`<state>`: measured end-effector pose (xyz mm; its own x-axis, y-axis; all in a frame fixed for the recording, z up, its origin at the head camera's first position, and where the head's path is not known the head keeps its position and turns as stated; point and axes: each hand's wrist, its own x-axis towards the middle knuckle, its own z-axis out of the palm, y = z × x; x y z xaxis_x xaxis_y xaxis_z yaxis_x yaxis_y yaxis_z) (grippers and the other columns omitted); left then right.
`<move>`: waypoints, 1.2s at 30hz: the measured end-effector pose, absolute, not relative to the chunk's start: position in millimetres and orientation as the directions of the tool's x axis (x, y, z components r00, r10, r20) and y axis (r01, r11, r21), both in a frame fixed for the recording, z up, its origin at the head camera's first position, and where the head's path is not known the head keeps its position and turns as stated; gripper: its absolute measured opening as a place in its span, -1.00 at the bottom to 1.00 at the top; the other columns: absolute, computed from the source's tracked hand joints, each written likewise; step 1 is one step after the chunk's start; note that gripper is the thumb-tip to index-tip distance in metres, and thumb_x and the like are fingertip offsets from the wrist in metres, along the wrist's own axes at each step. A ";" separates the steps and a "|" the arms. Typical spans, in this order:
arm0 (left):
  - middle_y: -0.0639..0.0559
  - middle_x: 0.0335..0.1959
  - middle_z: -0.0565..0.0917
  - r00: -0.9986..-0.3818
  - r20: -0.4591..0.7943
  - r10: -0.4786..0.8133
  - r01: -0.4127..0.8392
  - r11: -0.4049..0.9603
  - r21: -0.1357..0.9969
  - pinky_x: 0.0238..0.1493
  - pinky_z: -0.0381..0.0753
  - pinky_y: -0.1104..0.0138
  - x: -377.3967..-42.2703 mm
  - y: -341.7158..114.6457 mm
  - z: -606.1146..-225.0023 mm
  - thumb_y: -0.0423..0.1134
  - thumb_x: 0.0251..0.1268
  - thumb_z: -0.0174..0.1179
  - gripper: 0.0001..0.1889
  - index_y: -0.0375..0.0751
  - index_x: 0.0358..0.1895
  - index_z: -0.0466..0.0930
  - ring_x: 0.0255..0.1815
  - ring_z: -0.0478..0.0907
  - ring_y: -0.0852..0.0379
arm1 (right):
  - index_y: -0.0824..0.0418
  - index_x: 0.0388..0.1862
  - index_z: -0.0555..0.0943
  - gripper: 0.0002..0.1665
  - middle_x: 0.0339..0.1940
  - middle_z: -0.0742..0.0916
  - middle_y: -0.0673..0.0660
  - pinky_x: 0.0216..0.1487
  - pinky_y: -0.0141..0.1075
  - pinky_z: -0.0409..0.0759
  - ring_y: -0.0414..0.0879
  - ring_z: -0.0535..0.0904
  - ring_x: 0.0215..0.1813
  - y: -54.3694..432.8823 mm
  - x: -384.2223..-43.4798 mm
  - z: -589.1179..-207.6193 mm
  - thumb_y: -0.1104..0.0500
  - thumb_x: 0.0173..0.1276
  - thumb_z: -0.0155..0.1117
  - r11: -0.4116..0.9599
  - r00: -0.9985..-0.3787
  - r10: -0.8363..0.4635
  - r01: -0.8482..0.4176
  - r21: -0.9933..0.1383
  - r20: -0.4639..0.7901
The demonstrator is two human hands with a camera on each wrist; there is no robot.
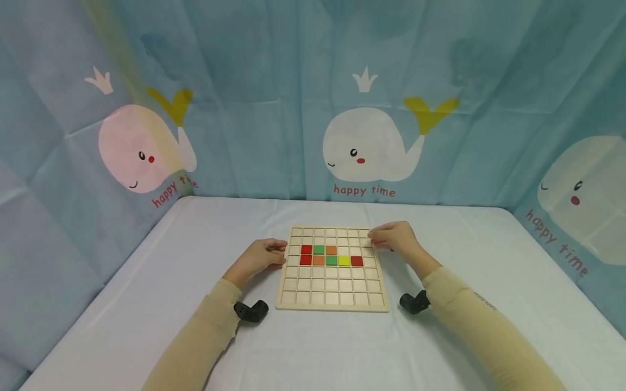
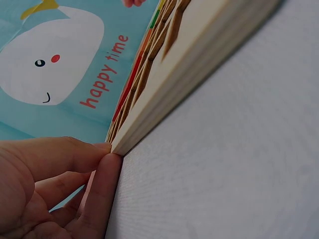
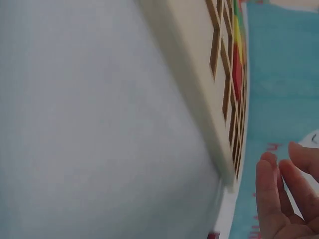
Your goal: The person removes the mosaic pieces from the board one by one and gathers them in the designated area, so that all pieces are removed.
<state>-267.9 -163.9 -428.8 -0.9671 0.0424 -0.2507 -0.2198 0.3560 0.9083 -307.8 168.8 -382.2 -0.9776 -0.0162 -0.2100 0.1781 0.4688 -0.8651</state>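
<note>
A pale wooden grid board point(image 1: 332, 299) lies on the white table, with coloured square tiles in two of its rows. The upper of these rows has a red, a green point(image 1: 319, 250) and an orange tile; the lower has red, orange, green, yellow point(image 1: 344, 260) and red ones. My left hand point(image 1: 258, 256) pinches the board's left edge between thumb and forefinger point(image 2: 102, 186). Beside the far right corner is my right hand point(image 1: 397, 238), its fingers point(image 3: 267, 194) loosely bent with nothing visible between them. Just past it a small red piece point(image 3: 213, 235) shows on the table.
White cloth point(image 1: 313, 347) covers the table on every side of the board. Behind it hangs a blue curtain point(image 1: 274, 141) printed with whales. A black wrist camera sits on the left wrist point(image 1: 251, 311) and another on the right.
</note>
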 end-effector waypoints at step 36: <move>-0.27 0.16 0.56 -0.966 -0.247 0.077 -0.211 0.323 0.923 -0.14 0.72 0.40 -267.1 -165.6 -428.8 -0.49 0.21 0.26 -0.43 -0.39 0.34 0.44 -0.09 0.60 0.12 | 0.47 -0.16 0.72 -0.77 -0.19 0.82 0.27 -0.24 -0.34 0.75 -0.19 0.75 -0.40 87.6 -307.0 -394.0 0.31 0.27 0.39 0.452 -0.946 -0.125 0.215 -0.866 -0.300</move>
